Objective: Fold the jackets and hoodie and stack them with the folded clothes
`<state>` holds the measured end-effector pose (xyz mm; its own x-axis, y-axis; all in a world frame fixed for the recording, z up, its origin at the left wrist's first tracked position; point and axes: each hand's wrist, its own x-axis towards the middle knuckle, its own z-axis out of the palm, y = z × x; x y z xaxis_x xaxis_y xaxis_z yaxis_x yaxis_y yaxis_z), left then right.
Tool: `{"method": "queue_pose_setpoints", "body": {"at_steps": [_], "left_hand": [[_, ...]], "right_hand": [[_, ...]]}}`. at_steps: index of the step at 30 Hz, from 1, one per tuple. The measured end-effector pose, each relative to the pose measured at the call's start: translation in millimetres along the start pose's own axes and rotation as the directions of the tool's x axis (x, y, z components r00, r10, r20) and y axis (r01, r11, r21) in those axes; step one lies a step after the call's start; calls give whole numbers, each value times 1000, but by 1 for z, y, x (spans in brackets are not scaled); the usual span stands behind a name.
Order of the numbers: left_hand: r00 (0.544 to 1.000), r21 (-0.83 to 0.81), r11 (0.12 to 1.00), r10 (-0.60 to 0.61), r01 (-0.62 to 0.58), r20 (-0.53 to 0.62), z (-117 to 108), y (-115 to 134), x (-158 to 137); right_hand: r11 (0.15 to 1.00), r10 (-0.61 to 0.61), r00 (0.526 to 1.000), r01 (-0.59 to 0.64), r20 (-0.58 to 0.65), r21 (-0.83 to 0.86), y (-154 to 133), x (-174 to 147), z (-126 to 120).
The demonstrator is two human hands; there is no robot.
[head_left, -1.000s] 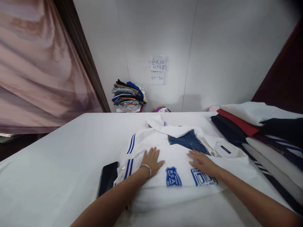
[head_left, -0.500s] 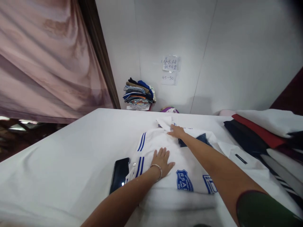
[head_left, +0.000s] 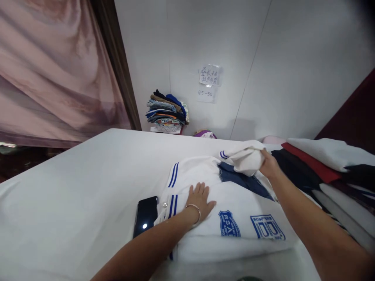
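A white jacket [head_left: 205,222] with blue stripes and blue printed badges lies partly folded on the white table [head_left: 88,183]. My left hand [head_left: 200,199], a bracelet at its wrist, rests flat on the jacket with fingers spread. At the far right of the garment, my right hand [head_left: 268,164] grips a bunched white sleeve [head_left: 247,156] with a striped cuff, lifted off the table. A dark blue patch [head_left: 243,179] shows on the jacket below that sleeve. Beside the jacket's left edge lies a black phone [head_left: 145,214].
Piled clothes [head_left: 304,164] in dark, red and white lie along the right side. A stack of folded clothes [head_left: 166,113] stands beyond the table's far edge. Handwritten paper signs [head_left: 209,76] hang on the wall, and a pink curtain [head_left: 58,70] hangs at left.
My right hand has drawn the sleeve to the right and up, uncovering more of the dark blue patch and the right-hand badge. My left hand stays pressed on the jacket.
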<state>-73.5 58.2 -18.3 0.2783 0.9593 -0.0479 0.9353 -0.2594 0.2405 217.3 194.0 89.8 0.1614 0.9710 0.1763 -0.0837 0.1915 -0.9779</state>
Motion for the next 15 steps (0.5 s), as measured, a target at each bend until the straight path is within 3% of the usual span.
{"method": "queue_pose_setpoints", "body": {"at_steps": [4, 8, 11, 15], "left_hand": [[998, -95, 995, -4, 9, 55, -24, -1, 8], [997, -153, 988, -27, 17, -67, -67, -11, 34], [981, -25, 1000, -12, 7, -193, -90, -31, 64], [987, 178, 976, -103, 124, -125, -99, -60, 99]], "right_hand": [[988, 117, 992, -112, -37, 111, 14, -63, -68], [978, 197, 979, -192, -56, 81, 29, -113, -108], [962, 271, 962, -269, -22, 52, 33, -125, -113], [972, 228, 973, -226, -22, 70, 23, -112, -97]]}}
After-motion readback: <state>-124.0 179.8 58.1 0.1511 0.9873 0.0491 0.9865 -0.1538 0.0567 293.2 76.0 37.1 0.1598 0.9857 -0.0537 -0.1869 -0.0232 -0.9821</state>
